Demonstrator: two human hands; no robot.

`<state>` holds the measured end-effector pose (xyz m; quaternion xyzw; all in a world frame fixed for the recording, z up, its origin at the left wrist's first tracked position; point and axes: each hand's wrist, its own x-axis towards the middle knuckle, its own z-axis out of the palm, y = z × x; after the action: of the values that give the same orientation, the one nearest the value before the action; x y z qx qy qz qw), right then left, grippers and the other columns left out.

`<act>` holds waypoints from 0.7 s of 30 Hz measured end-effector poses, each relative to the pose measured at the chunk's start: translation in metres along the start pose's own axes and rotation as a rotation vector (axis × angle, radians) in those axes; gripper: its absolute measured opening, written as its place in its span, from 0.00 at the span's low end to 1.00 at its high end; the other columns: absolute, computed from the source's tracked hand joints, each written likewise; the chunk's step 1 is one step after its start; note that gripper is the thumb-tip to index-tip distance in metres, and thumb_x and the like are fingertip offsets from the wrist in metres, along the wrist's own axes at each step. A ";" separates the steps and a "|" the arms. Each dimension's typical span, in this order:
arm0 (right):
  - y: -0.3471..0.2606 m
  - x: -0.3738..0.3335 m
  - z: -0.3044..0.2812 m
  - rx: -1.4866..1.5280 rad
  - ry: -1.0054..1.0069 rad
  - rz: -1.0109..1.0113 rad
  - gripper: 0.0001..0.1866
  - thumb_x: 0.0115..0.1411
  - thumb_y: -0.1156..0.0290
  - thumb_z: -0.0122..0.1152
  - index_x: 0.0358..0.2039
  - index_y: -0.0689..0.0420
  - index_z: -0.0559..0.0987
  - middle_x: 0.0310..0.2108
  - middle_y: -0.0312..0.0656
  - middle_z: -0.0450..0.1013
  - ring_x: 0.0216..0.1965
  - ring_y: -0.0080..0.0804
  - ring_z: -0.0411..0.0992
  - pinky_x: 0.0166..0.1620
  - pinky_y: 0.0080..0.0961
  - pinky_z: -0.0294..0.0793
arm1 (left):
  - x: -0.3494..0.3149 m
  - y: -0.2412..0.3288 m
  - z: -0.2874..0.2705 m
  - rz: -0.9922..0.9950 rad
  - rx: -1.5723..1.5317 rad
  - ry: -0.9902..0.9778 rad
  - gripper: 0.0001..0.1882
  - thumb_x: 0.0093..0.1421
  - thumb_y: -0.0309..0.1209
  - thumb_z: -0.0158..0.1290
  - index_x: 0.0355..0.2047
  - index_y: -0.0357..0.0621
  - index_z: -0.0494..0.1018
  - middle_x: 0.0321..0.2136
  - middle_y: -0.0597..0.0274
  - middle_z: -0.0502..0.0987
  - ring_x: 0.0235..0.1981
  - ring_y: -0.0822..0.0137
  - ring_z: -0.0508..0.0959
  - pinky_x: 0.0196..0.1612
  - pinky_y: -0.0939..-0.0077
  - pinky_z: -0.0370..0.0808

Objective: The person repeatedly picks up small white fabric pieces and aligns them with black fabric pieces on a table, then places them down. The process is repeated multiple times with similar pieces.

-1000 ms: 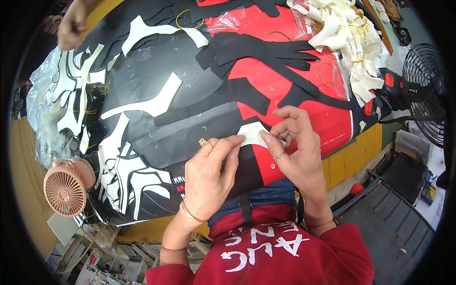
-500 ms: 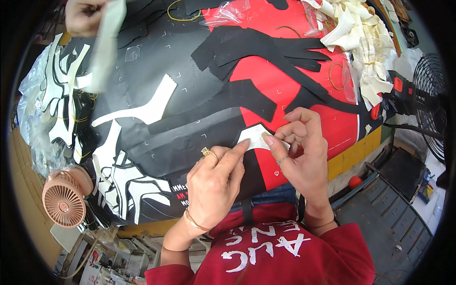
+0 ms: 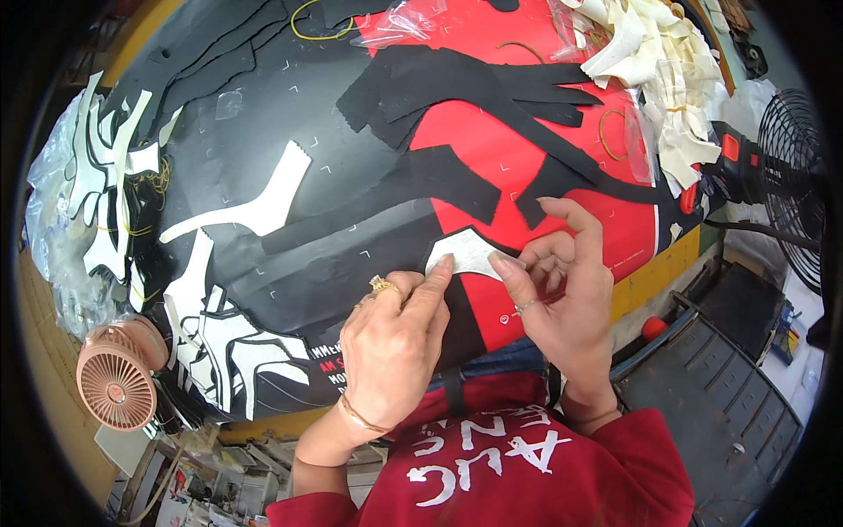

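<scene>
A white cut piece (image 3: 460, 252) with a black edge lies across the black and red parts of the table cover, right in front of me. My left hand (image 3: 392, 338) has its fingers drawn together, with fingertips pressing on the white of the piece; its thumb is hidden. My right hand (image 3: 566, 294) grips the right end of the same piece, thumb on top and the other fingers curled. Beyond my hands lies a long black cut piece (image 3: 452, 180), with a plain white curved piece (image 3: 274, 198) to its left.
A pile of white pieces with black edges (image 3: 233, 347) lies at the left, beside a small pink fan (image 3: 117, 386). Black pieces (image 3: 474, 88) overlap farther back. Cream scraps (image 3: 672, 97) heap at the far right, near a black fan (image 3: 790, 184).
Another person's hand with a pale strip has left the upper left. My thumb and fingertips stay on the piece, with only slight shifts. The whole view has shifted a little.
</scene>
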<state>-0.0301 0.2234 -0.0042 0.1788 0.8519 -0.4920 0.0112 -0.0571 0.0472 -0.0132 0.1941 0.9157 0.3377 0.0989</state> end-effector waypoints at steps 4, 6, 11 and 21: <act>0.003 -0.002 -0.006 0.016 -0.043 0.006 0.26 0.61 0.79 0.65 0.56 0.62 0.64 0.22 0.38 0.73 0.20 0.23 0.72 0.26 0.20 0.70 | -0.002 0.000 0.000 -0.007 0.003 -0.010 0.22 0.51 0.20 0.62 0.48 0.44 0.81 0.29 0.64 0.74 0.26 0.63 0.76 0.32 0.68 0.75; 0.007 0.000 -0.006 0.067 -0.050 -0.007 0.25 0.61 0.80 0.64 0.56 0.62 0.64 0.22 0.39 0.73 0.21 0.23 0.73 0.26 0.21 0.70 | -0.002 0.000 0.000 -0.010 0.004 -0.012 0.22 0.51 0.20 0.62 0.48 0.44 0.81 0.30 0.64 0.75 0.26 0.63 0.76 0.32 0.68 0.75; 0.007 -0.001 -0.004 0.071 -0.038 0.006 0.22 0.61 0.81 0.64 0.52 0.62 0.64 0.24 0.36 0.73 0.22 0.18 0.71 0.26 0.16 0.68 | -0.003 0.001 0.001 -0.005 0.018 -0.006 0.23 0.51 0.20 0.62 0.49 0.44 0.80 0.31 0.64 0.75 0.27 0.62 0.76 0.33 0.68 0.75; 0.009 -0.007 0.004 -0.022 0.022 -0.016 0.19 0.61 0.80 0.65 0.48 0.62 0.66 0.30 0.39 0.73 0.23 0.17 0.69 0.27 0.16 0.68 | -0.003 0.001 0.003 0.004 0.027 -0.003 0.22 0.52 0.21 0.61 0.50 0.44 0.80 0.31 0.64 0.75 0.27 0.62 0.77 0.34 0.67 0.75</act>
<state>-0.0211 0.2214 -0.0122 0.1774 0.8589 -0.4805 -0.0002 -0.0528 0.0480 -0.0146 0.1975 0.9197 0.3252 0.0968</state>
